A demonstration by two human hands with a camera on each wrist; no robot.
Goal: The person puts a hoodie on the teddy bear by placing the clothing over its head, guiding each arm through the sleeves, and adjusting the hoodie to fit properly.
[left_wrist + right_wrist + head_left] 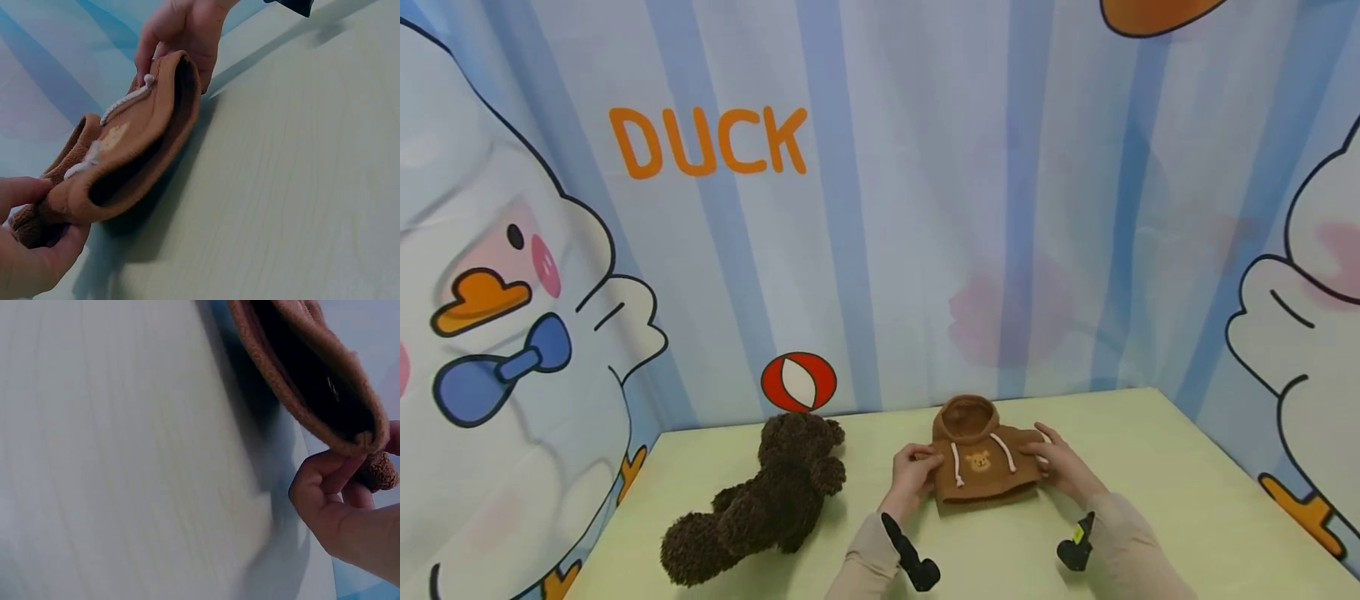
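A small brown hoodie (pixel 992 485) with white drawstrings and a bear face on its chest is held up by both hands, hood toward the back. My left hand (pixel 912 477) pinches its left side, thumb and fingers on either face of the cloth in the left wrist view. On the other side my right hand (pixel 1063 465) grips the cloth by the sleeve, fingers curled round it in the right wrist view. The hem opening (pixel 140 165) gapes toward me, dark inside. A dark brown curly plush toy (pixel 771 504) lies to the left of the hoodie, touched by neither hand.
The pale yellow table (pixel 1210 517) ends at the back against a blue striped curtain (pixel 917 250) printed with ducks and lettering. Black straps with small dark devices (pixel 917 567) sit at the wrists, over beige sleeves.
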